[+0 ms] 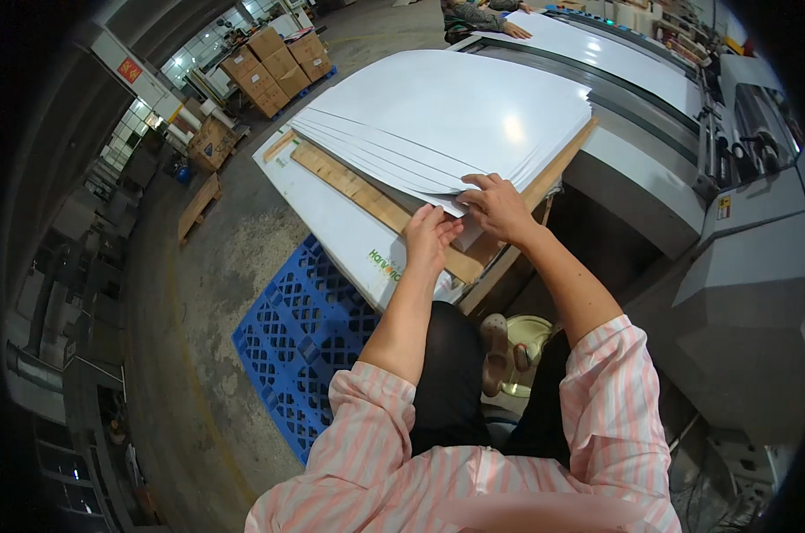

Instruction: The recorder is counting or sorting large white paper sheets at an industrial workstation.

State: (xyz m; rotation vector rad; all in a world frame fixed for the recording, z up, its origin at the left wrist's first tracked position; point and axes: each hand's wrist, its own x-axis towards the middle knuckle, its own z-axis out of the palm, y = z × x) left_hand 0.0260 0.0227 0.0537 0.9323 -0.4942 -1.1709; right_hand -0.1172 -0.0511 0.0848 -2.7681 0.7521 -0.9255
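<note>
The fanned stack of white sheets (456, 107) lies ahead, its near corner at the fingertips (471, 179). The right hand (502, 213) bends its fingers over that corner; the left hand (429, 240) curls loosely beside it. Whether either pinches paper, I cannot tell.

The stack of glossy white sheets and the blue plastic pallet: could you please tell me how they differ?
The stack of glossy white sheets looks smooth and solid, while the blue plastic pallet is a holed lattice. The stack sits higher, touched by the bare right hand; the pallet lies on the grey floor, touched by neither hand. Both look broad.
</note>
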